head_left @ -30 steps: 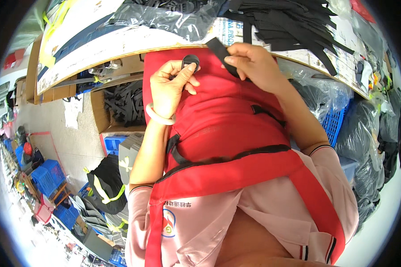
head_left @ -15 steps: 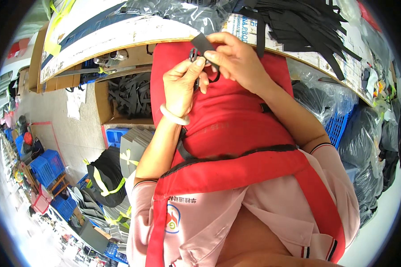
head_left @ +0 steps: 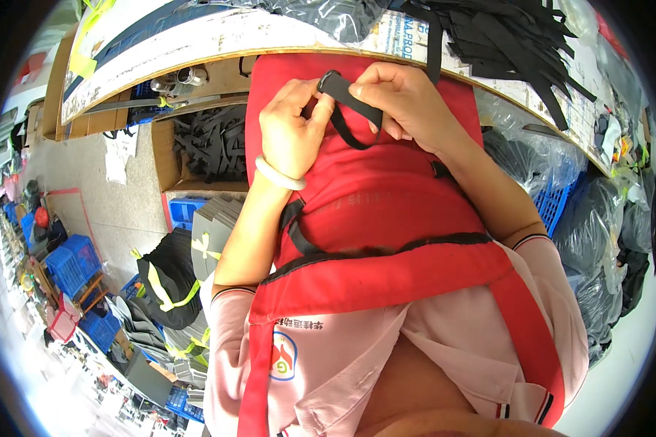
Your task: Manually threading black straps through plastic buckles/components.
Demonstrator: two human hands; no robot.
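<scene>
My left hand [head_left: 290,125] pinches a small black plastic buckle [head_left: 329,77] between thumb and fingers, over the red apron [head_left: 357,193] on my lap. A black webbing strap [head_left: 358,103] runs from the buckle toward the right, and a part of it hangs below in a curved loop. With thumb and forefinger my right hand [head_left: 410,105] grips the strap a little way from the buckle. The strap seems to pass through the buckle, but my left fingers partly hide this.
Ahead stands a worktable [head_left: 219,45] with a pile of black straps [head_left: 514,54] on its right side and clear plastic film at its middle. Below, at left, is a carton [head_left: 210,146] of black pieces. Plastic bags [head_left: 590,240] and a blue crate [head_left: 552,204] stand at right.
The strap now lies flat across the buckle and stretches to the right, where before its end stuck up above. My right hand has moved slightly right, and the loop below has widened.
</scene>
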